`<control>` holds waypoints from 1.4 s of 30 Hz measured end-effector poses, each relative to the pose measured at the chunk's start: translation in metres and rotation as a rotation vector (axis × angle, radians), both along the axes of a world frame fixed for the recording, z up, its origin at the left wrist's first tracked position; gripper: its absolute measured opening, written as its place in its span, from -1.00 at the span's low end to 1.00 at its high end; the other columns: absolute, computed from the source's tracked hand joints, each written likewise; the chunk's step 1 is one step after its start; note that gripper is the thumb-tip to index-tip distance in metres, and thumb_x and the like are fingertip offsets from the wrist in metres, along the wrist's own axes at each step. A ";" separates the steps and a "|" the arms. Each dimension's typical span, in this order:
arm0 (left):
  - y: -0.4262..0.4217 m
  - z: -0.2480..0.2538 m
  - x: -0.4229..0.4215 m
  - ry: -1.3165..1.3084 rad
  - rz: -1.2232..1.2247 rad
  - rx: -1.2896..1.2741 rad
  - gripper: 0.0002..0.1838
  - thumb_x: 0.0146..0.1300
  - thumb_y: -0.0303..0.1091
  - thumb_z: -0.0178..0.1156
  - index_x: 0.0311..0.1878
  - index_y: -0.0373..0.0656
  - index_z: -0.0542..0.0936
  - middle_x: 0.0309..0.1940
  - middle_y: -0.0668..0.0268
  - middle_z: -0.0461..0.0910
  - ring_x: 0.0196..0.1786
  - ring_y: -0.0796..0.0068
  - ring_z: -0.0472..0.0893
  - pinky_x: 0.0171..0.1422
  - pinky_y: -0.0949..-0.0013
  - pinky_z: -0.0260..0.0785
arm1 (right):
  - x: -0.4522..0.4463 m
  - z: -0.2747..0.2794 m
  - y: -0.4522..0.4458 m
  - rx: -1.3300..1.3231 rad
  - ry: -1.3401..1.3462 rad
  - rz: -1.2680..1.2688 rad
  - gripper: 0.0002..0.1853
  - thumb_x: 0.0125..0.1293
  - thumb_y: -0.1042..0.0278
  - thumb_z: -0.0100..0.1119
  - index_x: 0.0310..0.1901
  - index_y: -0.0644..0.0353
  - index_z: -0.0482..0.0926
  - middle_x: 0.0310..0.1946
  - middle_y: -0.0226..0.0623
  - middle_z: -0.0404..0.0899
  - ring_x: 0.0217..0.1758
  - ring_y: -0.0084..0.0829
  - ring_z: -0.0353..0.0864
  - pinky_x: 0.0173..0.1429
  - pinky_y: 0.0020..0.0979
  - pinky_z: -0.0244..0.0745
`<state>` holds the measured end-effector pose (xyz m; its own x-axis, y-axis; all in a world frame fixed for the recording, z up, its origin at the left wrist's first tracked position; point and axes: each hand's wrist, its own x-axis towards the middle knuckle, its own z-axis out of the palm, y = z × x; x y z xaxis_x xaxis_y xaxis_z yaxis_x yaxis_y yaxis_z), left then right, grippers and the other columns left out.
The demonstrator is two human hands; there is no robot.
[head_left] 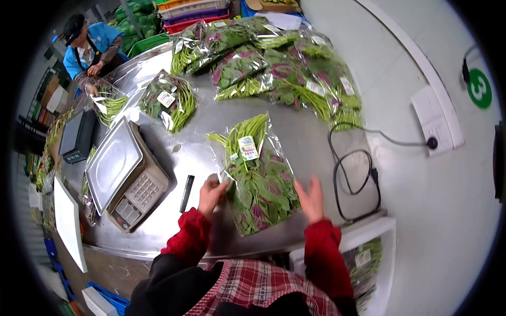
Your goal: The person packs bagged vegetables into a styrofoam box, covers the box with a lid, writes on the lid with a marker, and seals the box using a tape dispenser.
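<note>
A clear bag of leafy greens (261, 192) with green stems, purple-tinged leaves and a white label lies on the steel table in front of me. My left hand (211, 197) is at the bag's left edge, its fingers curled in against the plastic; the fingertips are partly hidden. On the opposite side, my right hand (311, 201) is open beside the right edge, thumb up and fingers extended towards the bag. Close to my left hand lies a black marker-like stick (186, 194). Both my sleeves have red cuffs.
Left stands a weighing scale (141, 184), with a second dark scale (77, 136) behind it. Several filled bags (240, 68) are piled at the back; another bag (168, 100) lies nearer. A black cable (337, 171) loops at right. A co-worker (87, 47) handles greens far left.
</note>
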<state>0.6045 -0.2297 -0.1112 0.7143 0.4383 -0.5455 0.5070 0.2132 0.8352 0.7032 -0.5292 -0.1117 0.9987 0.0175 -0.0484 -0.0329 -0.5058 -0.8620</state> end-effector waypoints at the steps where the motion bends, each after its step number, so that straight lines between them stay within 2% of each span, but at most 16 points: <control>1: 0.001 -0.005 0.005 -0.047 -0.018 0.035 -0.53 0.16 -0.08 0.37 -0.20 -0.40 0.59 -0.48 0.33 0.55 -0.50 0.60 0.47 -0.43 0.47 0.33 | 0.008 -0.017 0.007 -0.062 0.042 0.023 -0.21 0.16 0.06 0.42 0.19 0.55 0.31 0.05 0.12 0.49 0.04 -0.25 0.54 0.16 -0.27 0.43; 4: -0.023 0.040 0.029 0.021 -0.210 -0.143 -0.58 0.17 -0.14 0.37 -0.19 -0.39 0.64 -0.38 0.33 0.62 -0.40 0.59 0.53 -0.29 0.48 0.37 | 0.012 0.027 0.040 0.254 0.469 0.169 -0.25 0.07 0.02 0.45 0.10 0.53 0.44 -0.19 -0.02 0.63 -0.29 -0.36 0.62 -0.13 -0.30 0.54; 5: -0.037 0.041 0.033 0.057 -0.293 0.112 -0.64 0.17 -0.19 0.37 -0.20 -0.36 0.65 -0.34 0.29 0.64 -0.33 0.55 0.57 -0.24 0.47 0.40 | 0.001 0.048 0.039 0.327 0.563 0.226 -0.31 0.06 0.05 0.46 0.04 0.51 0.51 -0.28 -0.10 0.67 -0.38 -0.39 0.62 -0.21 -0.31 0.55; 7: -0.040 0.043 0.032 -0.057 -0.363 -0.006 -0.69 0.18 -0.28 0.33 -0.15 -0.36 0.65 -0.30 0.24 0.66 -0.30 0.50 0.60 -0.18 0.45 0.44 | -0.020 0.058 0.032 0.248 0.297 0.347 -0.61 0.14 0.31 0.38 -0.09 0.43 0.63 -0.29 -0.22 0.69 -0.27 -0.46 0.66 -0.11 -0.39 0.53; 11: -0.067 0.150 0.008 -0.369 -0.536 -0.209 -0.72 0.26 -0.39 0.17 -0.04 -0.39 0.58 -0.17 0.14 0.66 -0.21 0.37 0.67 -0.08 0.33 0.54 | -0.109 0.180 -0.034 0.635 0.414 0.151 -0.56 0.17 0.26 0.41 0.00 0.32 0.55 -0.41 -0.40 0.54 -0.38 -0.57 0.48 -0.33 -0.47 0.41; 14: -0.171 0.224 -0.001 -0.442 -0.745 -0.377 -0.67 0.26 -0.38 0.16 0.03 -0.39 0.55 -0.15 0.13 0.64 -0.16 0.36 0.66 -0.05 0.34 0.54 | -0.166 0.185 -0.097 0.584 -0.089 -0.092 -0.52 0.18 0.28 0.39 0.08 0.31 0.50 -0.26 -0.33 0.57 -0.24 -0.57 0.53 -0.18 -0.48 0.47; 17: -0.270 0.198 -0.001 -0.449 -1.093 -0.272 -0.76 0.25 -0.45 0.24 -0.05 -0.35 0.61 -0.25 0.33 0.66 -0.22 0.57 0.59 -0.09 0.48 0.43 | -0.243 0.198 -0.176 0.374 -0.237 -0.411 -0.54 0.18 0.36 0.37 0.10 0.29 0.50 -0.20 -0.35 0.60 -0.14 -0.56 0.57 0.01 -0.51 0.47; 19: -0.340 0.177 -0.019 -0.552 -1.322 -0.304 -0.78 0.27 -0.42 0.28 -0.08 -0.33 0.63 -0.28 0.38 0.65 -0.24 0.68 0.53 -0.12 0.53 0.39 | -0.295 0.173 -0.213 0.639 -0.194 -0.632 -0.55 0.17 0.41 0.37 0.09 0.31 0.50 -0.18 -0.40 0.61 -0.13 -0.57 0.57 0.02 -0.51 0.47; 23: -0.441 0.060 -0.042 -0.653 -1.485 -0.035 -0.60 0.15 -0.25 0.38 -0.06 -0.36 0.61 -0.35 0.08 0.66 -0.27 0.28 0.65 -0.15 0.31 0.47 | -0.359 0.051 -0.276 0.531 -0.157 -0.911 -0.52 0.17 0.44 0.38 0.11 0.39 0.49 -0.19 -0.38 0.61 -0.20 -0.57 0.54 -0.11 -0.48 0.48; 25: -0.447 0.055 -0.064 -0.609 -1.581 0.246 -0.42 0.08 -0.15 0.40 0.09 -0.34 0.53 -0.10 -0.10 0.60 -0.06 0.01 0.61 0.04 0.16 0.44 | -0.380 0.037 -0.279 0.512 -0.072 -1.001 -0.50 0.17 0.43 0.38 0.12 0.39 0.47 -0.23 -0.38 0.60 -0.23 -0.57 0.53 -0.15 -0.48 0.47; 27: -0.443 0.050 -0.093 -1.133 -1.290 0.601 -0.27 0.07 -0.11 0.40 0.25 -0.29 0.40 0.23 -0.12 0.40 0.19 -0.05 0.46 0.23 0.06 0.31 | -0.390 0.050 -0.268 0.209 -0.035 -1.183 -0.54 0.21 0.49 0.32 0.13 0.41 0.45 -0.36 -0.41 0.58 -0.31 -0.60 0.51 -0.21 -0.50 0.44; 28: -0.433 0.066 -0.101 -1.229 -1.408 0.578 -0.18 0.08 0.02 0.36 0.33 -0.20 0.33 0.42 -0.09 0.15 0.39 -0.14 0.24 0.40 -0.10 0.10 | -0.395 0.041 -0.278 0.119 -0.068 -1.198 -0.45 0.15 0.39 0.39 0.15 0.38 0.45 -0.37 -0.36 0.55 -0.36 -0.54 0.48 -0.22 -0.45 0.44; 33: -0.409 0.082 -0.135 -1.501 -2.060 0.662 -0.12 0.11 0.19 0.26 0.42 -0.09 0.27 0.45 -0.06 0.10 0.50 -0.13 0.05 0.50 -0.27 -0.18 | -0.366 0.065 -0.304 0.221 -0.064 -1.093 -0.42 0.10 0.34 0.42 0.17 0.29 0.47 -0.24 -0.21 0.57 -0.21 -0.39 0.54 -0.12 -0.37 0.47; 35: -0.417 0.047 -0.128 -1.481 -2.252 0.677 -0.06 0.09 0.25 0.22 0.46 -0.06 0.23 0.50 -0.05 -0.01 0.56 -0.11 -0.11 0.53 -0.29 -0.33 | -0.341 0.072 -0.310 -0.785 -0.342 -0.936 -0.39 0.10 0.26 0.39 0.21 0.19 0.47 0.00 -0.03 0.54 0.02 -0.10 0.53 0.10 -0.19 0.43; 40: -0.436 -0.012 -0.149 -1.569 -2.237 0.508 -0.01 -0.05 0.22 0.30 0.40 -0.16 0.30 0.48 -0.10 0.04 0.55 -0.17 -0.11 0.53 -0.33 -0.43 | -0.290 0.051 -0.284 -0.952 -0.116 -0.601 -0.33 0.18 -0.12 0.23 0.31 -0.09 0.43 0.40 0.00 0.17 0.43 0.11 0.13 0.39 0.23 0.01; 42: -0.434 -0.014 -0.151 -1.565 -2.088 0.338 -0.19 -0.21 0.13 0.39 0.09 -0.25 0.55 0.35 -0.14 0.24 0.46 -0.26 0.07 0.50 -0.39 -0.33 | -0.278 0.025 -0.286 -0.967 -0.053 -0.576 -0.34 0.19 -0.14 0.20 0.33 -0.14 0.41 0.45 -0.02 0.08 0.48 0.10 0.04 0.43 0.28 -0.10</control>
<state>0.4531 -0.6640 -0.1256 -0.2318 -0.9191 0.3187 -0.7765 0.3722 0.5085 0.4250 -0.8149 -0.0864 0.8468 -0.4688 0.2513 -0.4523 -0.8833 -0.1236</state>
